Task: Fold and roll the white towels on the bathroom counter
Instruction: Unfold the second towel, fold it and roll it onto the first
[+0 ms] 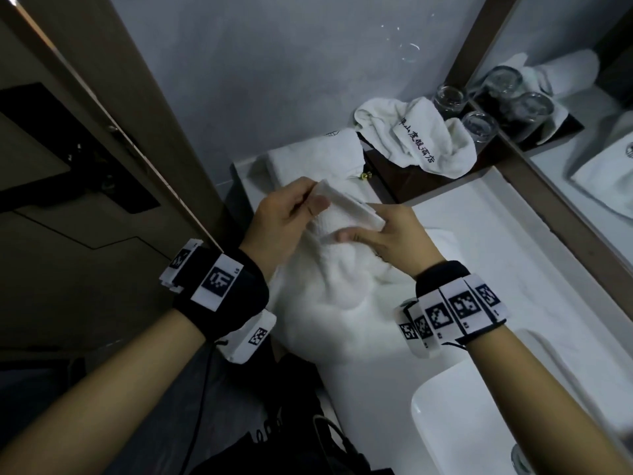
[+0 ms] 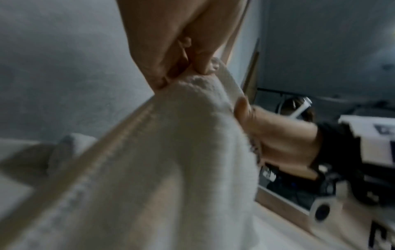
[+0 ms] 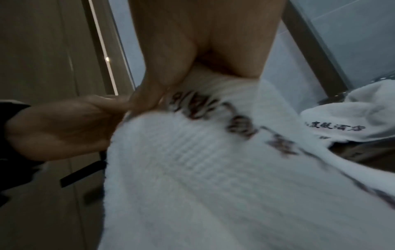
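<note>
A white towel (image 1: 342, 289) hangs bunched between both hands above the white counter (image 1: 479, 241). My left hand (image 1: 294, 214) pinches its hemmed top edge between thumb and fingers. My right hand (image 1: 383, 231) pinches the same edge a little to the right. In the left wrist view the left hand (image 2: 183, 67) pinches the towel (image 2: 149, 169) by its top edge. The right wrist view shows dark embroidered characters on the towel (image 3: 213, 177) held by the right hand (image 3: 171, 84). A second towel (image 1: 315, 162) lies flat at the counter's far end. A third, crumpled towel (image 1: 418, 138) with black characters sits on a dark shelf.
Two glass tumblers (image 1: 462, 108) stand beside the crumpled towel, against a framed mirror (image 1: 582, 132). A white basin (image 1: 479, 423) is sunk in the counter at lower right. A dark wooden door panel (image 1: 85, 166) stands close on the left.
</note>
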A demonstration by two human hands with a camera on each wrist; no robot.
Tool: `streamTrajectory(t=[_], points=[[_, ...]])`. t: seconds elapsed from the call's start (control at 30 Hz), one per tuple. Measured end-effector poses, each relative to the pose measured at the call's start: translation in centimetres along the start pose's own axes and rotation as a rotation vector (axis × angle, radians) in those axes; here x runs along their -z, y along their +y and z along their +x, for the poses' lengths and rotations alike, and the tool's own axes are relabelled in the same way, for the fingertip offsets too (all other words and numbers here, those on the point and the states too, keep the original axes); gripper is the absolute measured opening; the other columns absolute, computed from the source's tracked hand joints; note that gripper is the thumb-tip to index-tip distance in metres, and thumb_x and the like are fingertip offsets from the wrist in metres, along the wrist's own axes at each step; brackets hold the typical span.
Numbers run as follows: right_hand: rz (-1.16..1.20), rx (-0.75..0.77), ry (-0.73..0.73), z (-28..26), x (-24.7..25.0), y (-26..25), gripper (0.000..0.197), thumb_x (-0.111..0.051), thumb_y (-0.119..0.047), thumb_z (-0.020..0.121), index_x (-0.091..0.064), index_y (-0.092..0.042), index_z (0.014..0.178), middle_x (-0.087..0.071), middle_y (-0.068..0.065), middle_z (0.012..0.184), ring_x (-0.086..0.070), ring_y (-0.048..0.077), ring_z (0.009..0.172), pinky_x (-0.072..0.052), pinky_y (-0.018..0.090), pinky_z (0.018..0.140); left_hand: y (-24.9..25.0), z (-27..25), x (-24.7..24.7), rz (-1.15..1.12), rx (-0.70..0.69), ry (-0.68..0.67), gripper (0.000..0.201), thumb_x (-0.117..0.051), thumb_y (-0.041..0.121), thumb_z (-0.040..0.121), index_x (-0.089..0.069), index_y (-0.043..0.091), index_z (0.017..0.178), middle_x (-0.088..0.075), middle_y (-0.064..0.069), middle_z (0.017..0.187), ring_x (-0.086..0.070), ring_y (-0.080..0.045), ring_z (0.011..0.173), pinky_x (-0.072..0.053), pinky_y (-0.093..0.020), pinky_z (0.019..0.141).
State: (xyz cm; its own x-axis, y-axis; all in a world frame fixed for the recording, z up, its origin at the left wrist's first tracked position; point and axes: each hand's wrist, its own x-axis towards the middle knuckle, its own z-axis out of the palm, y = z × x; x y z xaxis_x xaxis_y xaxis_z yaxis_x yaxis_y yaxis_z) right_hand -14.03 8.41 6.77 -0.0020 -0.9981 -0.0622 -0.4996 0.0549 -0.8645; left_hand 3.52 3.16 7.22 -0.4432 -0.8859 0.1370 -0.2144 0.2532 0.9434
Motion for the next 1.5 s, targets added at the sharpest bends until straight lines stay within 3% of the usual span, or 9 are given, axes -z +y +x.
streamTrajectory(t=[0.1, 0.27, 0.5, 0.67, 0.97, 1.17, 1.3, 1.4, 1.5], points=[[-0.3, -0.18, -0.08, 0.2, 1.2, 1.9, 0.038, -0.083, -0.049, 0.052, -0.064, -0.025, 0.075, -0.053, -0.013, 0.054, -0.048, 0.003, 0.054, -0.033, 0.023, 0.051, -0.4, 0.3, 0.9, 0.038, -0.028, 0.161, 0.016, -0.046, 0.018, 0.094, -0.053, 0.008, 0.084, -0.042, 0.009, 0.064, -0.038, 0.003, 0.058, -0.034, -0.013, 0.058], [-0.677, -0.456, -0.124, -0.6, 4.2, 6.6, 0.03, -0.076, -0.03, 0.07, -0.071, -0.015, 0.096, -0.07, 0.014, 0.091, -0.06, 0.032, 0.093, -0.041, 0.03, 0.07, -1.9, 1.1, 4.0, 0.052, 0.035, 0.36, 0.022, -0.042, 0.02, 0.096, -0.055, 0.003, 0.092, -0.046, 0.007, 0.072, -0.043, 0.009, 0.059, -0.034, -0.007, 0.057], [-0.913, -0.303, 0.292, 1.7, 6.1, 8.3, 0.019, -0.056, -0.024, 0.087, -0.063, -0.006, 0.084, -0.066, 0.025, 0.087, -0.057, 0.037, 0.092, -0.02, 0.037, 0.083, -4.3, 3.2, 5.1, 0.225, 0.168, 0.396, 0.026, -0.043, 0.019, 0.096, -0.052, -0.003, 0.087, -0.042, 0.0, 0.063, -0.042, -0.021, 0.068, -0.033, -0.028, 0.063], [-0.92, -0.357, 0.359, 3.1, 5.8, 9.2, 0.021, -0.052, -0.019, 0.085, -0.065, -0.009, 0.098, -0.066, 0.021, 0.095, -0.053, 0.035, 0.1, -0.014, 0.036, 0.088, -5.8, 4.4, 5.4, 0.319, 0.236, 0.428, 0.033, -0.041, 0.02, 0.097, -0.052, -0.01, 0.103, -0.054, -0.035, 0.102, -0.053, -0.04, 0.095, -0.04, -0.037, 0.08], [-0.534, -0.592, 0.261, 0.7, 3.2, 11.2, 0.089, -0.077, -0.029, 0.072, -0.025, -0.005, 0.141, -0.028, 0.022, 0.141, -0.03, 0.038, 0.129, -0.025, 0.046, 0.106, -6.0, 4.7, 3.7, 0.266, 0.307, 0.387, 0.028, -0.043, 0.023, 0.096, -0.053, -0.003, 0.098, -0.055, -0.025, 0.096, -0.049, -0.023, 0.084, -0.04, -0.034, 0.083], [-0.447, -0.208, 0.11, 3.1, 2.5, 9.3, 0.113, -0.084, -0.019, 0.062, -0.011, -0.016, 0.148, -0.02, 0.012, 0.152, -0.017, 0.026, 0.142, -0.016, 0.035, 0.112, -3.5, 5.0, 2.3, -0.126, 0.172, 0.191, 0.015, -0.044, 0.02, 0.096, -0.055, 0.011, 0.094, -0.056, -0.014, 0.096, -0.052, -0.018, 0.094, -0.04, -0.037, 0.088], [-0.41, -0.178, -0.001, 6.4, 2.7, 7.6, 0.119, -0.088, -0.015, 0.054, -0.015, -0.021, 0.147, -0.033, 0.014, 0.148, -0.02, 0.03, 0.141, -0.009, 0.04, 0.116, -1.4, 5.8, 3.0, -0.358, 0.098, 0.117, 0.017, -0.04, 0.015, 0.094, -0.054, 0.005, 0.096, -0.058, -0.018, 0.1, -0.054, -0.024, 0.097, -0.042, -0.032, 0.089], [-0.47, -0.407, -0.258, 7.5, 2.6, 7.5, 0.074, -0.084, -0.032, 0.063, -0.051, -0.012, 0.127, -0.065, 0.012, 0.11, -0.055, 0.024, 0.112, -0.029, 0.035, 0.112, -0.9, 5.8, 3.9, -0.284, 0.087, 0.146, 0.021, -0.041, 0.02, 0.096, -0.056, 0.006, 0.1, -0.062, -0.014, 0.1, -0.059, -0.016, 0.097, -0.046, -0.028, 0.09], [-0.449, -0.498, -0.218, 7.4, 2.2, 7.7, 0.04, -0.072, -0.045, 0.074, -0.066, -0.006, 0.084, -0.064, 0.008, 0.081, -0.062, 0.024, 0.085, -0.048, 0.032, 0.081, -1.4, 5.3, 4.0, -0.27, 0.231, 0.101, 0.014, -0.059, 0.018, 0.086, -0.053, 0.016, 0.099, -0.065, 0.004, 0.093, -0.061, -0.003, 0.093, -0.05, -0.015, 0.083]])
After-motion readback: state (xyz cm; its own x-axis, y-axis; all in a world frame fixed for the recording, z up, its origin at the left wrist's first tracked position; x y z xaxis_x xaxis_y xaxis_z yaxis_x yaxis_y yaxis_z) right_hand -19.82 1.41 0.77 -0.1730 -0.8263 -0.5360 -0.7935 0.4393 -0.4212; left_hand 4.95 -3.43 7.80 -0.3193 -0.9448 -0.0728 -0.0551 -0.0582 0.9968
